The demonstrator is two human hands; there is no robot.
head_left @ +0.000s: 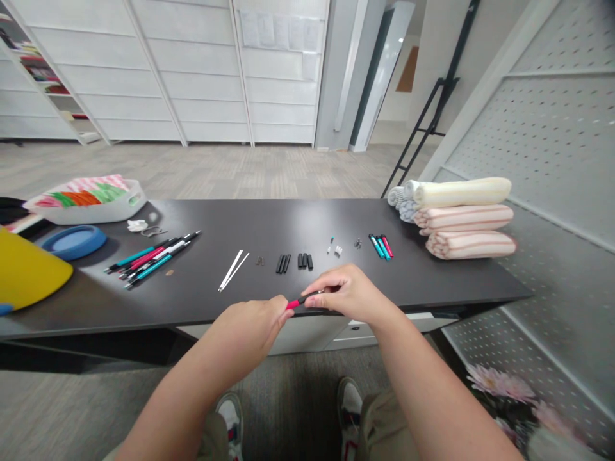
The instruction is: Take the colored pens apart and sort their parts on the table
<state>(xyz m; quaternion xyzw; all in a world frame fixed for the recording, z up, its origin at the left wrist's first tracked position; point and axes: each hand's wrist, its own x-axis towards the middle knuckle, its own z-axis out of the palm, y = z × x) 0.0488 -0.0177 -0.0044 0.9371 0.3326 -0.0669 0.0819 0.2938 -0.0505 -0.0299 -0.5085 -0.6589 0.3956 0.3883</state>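
Observation:
Both my hands meet over the near edge of the black table (288, 221). My left hand (254, 325) is closed in a pinch on the red end of a pen (298, 301). My right hand (348, 293) is closed on the pen's black end. The pen lies level between them. Beyond the hands, pen parts lie on the table: two white refill tubes (233, 269), black barrel pieces (283, 263), short black grips (304, 260), small springs and tips (336, 249), and three coloured caps (381, 246).
A bundle of finished pens (151, 257) lies at the left, near a blue disc (73, 241), a yellow shape (26, 269) and a white tray (86, 200) of coloured items. Rolled towels (464, 218) are stacked at the right end. Pink flowers (500, 387) sit low right.

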